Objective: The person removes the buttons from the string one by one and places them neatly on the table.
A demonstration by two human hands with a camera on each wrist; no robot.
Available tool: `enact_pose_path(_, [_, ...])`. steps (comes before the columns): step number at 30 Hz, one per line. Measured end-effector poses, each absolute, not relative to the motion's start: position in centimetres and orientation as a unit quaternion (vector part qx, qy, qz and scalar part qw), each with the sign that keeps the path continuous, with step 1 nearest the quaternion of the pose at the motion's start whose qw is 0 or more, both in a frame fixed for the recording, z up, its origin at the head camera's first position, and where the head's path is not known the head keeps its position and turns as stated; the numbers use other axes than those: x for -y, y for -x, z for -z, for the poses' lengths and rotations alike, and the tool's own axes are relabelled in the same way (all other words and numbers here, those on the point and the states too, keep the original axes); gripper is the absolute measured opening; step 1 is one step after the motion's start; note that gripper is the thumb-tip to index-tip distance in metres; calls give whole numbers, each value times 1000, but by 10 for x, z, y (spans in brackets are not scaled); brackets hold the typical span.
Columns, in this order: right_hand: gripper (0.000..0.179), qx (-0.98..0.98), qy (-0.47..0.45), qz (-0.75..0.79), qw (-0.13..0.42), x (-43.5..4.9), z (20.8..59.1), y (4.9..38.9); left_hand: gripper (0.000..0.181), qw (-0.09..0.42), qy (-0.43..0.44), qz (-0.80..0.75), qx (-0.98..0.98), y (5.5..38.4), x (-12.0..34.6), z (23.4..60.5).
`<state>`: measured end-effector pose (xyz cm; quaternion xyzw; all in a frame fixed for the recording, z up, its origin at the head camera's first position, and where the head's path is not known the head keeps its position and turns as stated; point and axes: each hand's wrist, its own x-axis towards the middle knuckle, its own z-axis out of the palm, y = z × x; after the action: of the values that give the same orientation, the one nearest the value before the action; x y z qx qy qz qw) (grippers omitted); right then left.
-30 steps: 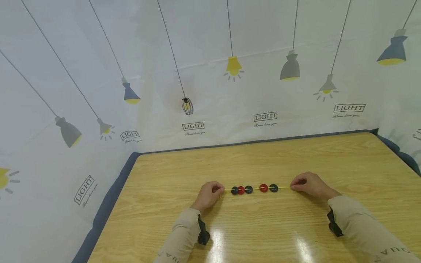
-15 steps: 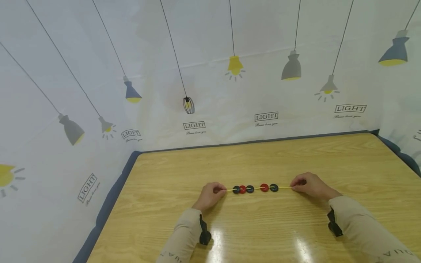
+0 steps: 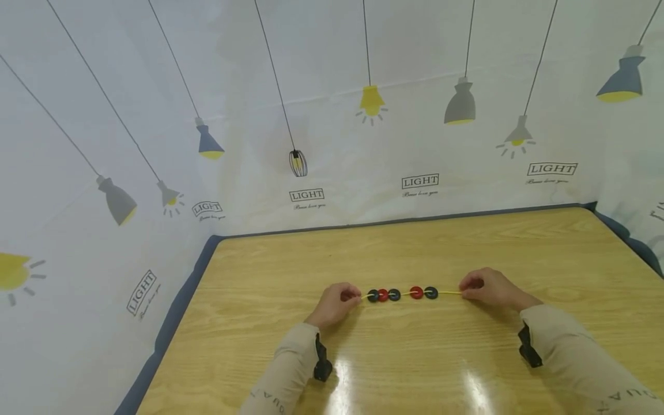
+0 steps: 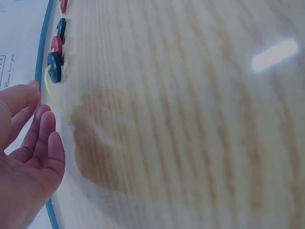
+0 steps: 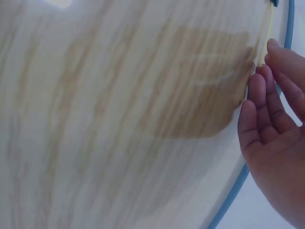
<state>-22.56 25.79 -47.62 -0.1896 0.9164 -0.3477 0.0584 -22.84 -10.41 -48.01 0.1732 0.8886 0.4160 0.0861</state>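
Note:
Red and dark buttons sit threaded in a row on a yellow string, over the table's middle in the head view. Among them are a dark button (image 3: pixel 431 293) and a red button (image 3: pixel 417 292) to the right. My right hand (image 3: pixel 493 288) pinches the string's right end (image 5: pixel 267 40) between thumb and fingertip. By the left end, my left hand (image 3: pixel 334 304) has its fingers loosely bent with nothing between them. In the left wrist view the string's left end (image 4: pixel 58 102) curves free past the fingertips, below the leftmost dark button (image 4: pixel 54 67).
The wooden table (image 3: pixel 249 346) has a dark blue border (image 3: pixel 181 300) along its edge. White sheeting (image 3: pixel 337 132) printed with hanging lamps rises behind and to the sides. Black straps (image 3: pixel 323 363) circle both wrists.
My left fingers have let go of the string's end, which now hangs in a slack curve. The right hand keeps its pinch and the buttons stay nearly in place.

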Motion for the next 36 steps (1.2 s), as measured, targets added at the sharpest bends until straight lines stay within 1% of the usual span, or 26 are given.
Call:
enact_pose_path(5, [17,-916,192,347,66,-259,467,227,8,79,-164,-428,-885,232,99,476])
enact_pose_path(9, [19,-912,205,350,56,-252,457,230,7,63,-165,-423,-889,235,94,476])
enact_pose_path(13, [19,-899,232,367,48,-233,449,233,6,57,-165,-418,-891,234,86,480])
enact_pose_path(18, [17,-887,261,377,50,-198,444,235,5,53,-152,-411,-897,232,77,484])
enact_pose_path(28, [11,-876,287,385,48,-136,454,241,3,41,-141,-432,-890,232,73,488])
enact_pose_path(32, [8,-881,275,384,39,-122,459,245,4,32,-137,-433,-890,233,73,491])
enact_pose_path(36, [6,-887,246,389,41,-115,465,248,4,22,-133,-435,-890,233,72,491])
